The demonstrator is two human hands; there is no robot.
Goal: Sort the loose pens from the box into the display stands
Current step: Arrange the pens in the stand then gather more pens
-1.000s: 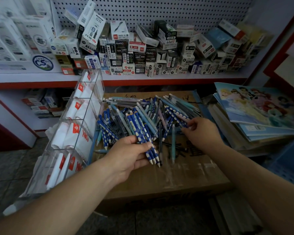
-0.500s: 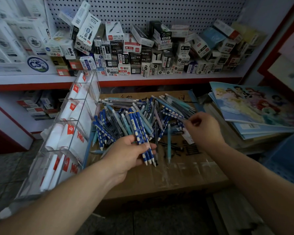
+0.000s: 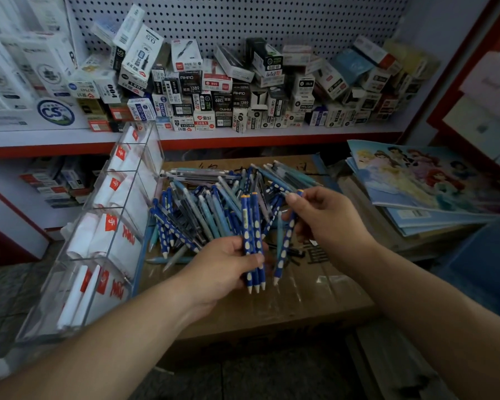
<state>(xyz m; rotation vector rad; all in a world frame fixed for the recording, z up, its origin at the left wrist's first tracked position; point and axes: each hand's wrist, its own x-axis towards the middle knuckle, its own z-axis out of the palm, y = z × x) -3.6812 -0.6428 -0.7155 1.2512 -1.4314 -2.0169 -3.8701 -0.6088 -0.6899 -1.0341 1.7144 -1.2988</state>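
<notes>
Low and central, the left hand (image 3: 220, 267) curls its fingers (image 3: 253, 257) round three spotted pens (image 3: 253, 226), tips down. Just to the right, the right hand (image 3: 329, 223) pinches a fourth pen (image 3: 284, 249) beside them. It is best laid parallel against the bundle, tips level, before the grip shifts. Behind lies the pile (image 3: 202, 203) on the box (image 3: 300, 301). The stand (image 3: 107, 235) sits at left.

Pen pile (image 3: 208, 203) on box (image 3: 300, 307), display stand (image 3: 104, 255) left, perhaps booklets (image 3: 422, 180) right.
</notes>
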